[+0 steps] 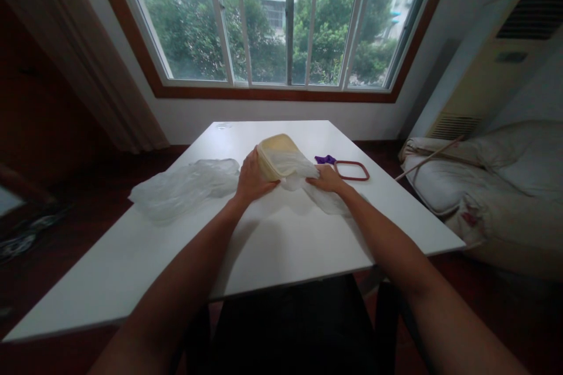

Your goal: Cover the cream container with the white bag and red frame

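A pale yellow plastic container (269, 155) is tilted above the middle of the white table, its opening turned toward the right. My left hand (254, 179) grips it by its left side and lower edge. Thin, translucent plastic bag material (297, 167) lies in the container's mouth and trails out to the right. My right hand (326, 179) is closed on that bag, with part of it hanging down beneath the wrist onto the table. Whether the bag fills the container's inside cannot be seen.
Another crumpled clear plastic bag (189, 187) spreads over the table's left side. A brown-red rectangular ring (352, 179), likely a lid rim, lies at the right beside a purple cloth (325, 159). The white table (272, 252) ends close to my body. A padded bundle (505, 199) stands off its right edge.
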A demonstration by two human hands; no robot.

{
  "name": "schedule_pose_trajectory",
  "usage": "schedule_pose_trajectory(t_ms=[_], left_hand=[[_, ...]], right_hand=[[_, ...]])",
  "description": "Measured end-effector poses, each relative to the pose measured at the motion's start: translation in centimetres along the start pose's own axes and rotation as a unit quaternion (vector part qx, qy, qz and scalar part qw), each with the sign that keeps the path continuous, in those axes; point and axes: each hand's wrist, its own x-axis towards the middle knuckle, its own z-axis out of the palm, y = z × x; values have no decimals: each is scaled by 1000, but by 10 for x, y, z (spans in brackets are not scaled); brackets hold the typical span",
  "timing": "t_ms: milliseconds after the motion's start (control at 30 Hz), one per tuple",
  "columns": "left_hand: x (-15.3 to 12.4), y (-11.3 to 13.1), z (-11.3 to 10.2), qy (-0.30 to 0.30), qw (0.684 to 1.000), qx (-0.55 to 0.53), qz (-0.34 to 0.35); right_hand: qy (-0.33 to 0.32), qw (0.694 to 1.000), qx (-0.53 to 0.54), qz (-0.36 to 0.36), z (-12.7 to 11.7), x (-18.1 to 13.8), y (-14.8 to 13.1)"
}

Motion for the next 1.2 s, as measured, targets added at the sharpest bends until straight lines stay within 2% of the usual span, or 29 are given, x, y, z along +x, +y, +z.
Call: schedule_pose_trajectory(t_ms=[267, 400, 467, 567, 633, 700, 867, 967, 1067, 1200], left_hand=[[-1, -5, 0, 12, 999, -9, -30], [0, -10, 2, 10, 999, -12, -37], [0, -12, 3, 18, 999, -17, -44], [0, -13, 4, 25, 998, -21, -52], [-1, -12, 5, 24, 999, -16, -44], [-1, -9, 5, 19, 1000, -6, -22], [-1, 2, 4, 0, 997, 17, 71], [-1, 8, 3, -23, 994, 18, 108], [-1, 12, 2, -51, 991, 20, 120], [0, 14, 2, -60, 992, 30, 111]], right_hand=[[-22, 997, -59, 39, -2, 3, 39], [-34, 994, -56, 93, -11, -2, 56], [-9, 993, -58, 102, -19, -5, 58], [82, 994, -57, 45, -29, -7, 47], [139, 989, -52, -8, -30, -6, 30], [167, 983, -48, -51, -24, -4, 10], [161, 985, -27, -64, 12, 4, -24], [142, 987, 2, -80, 28, 7, -23], [136, 987, 31, -82, 33, 8, -15], [101, 993, 65, -19, 28, 7, -10]])
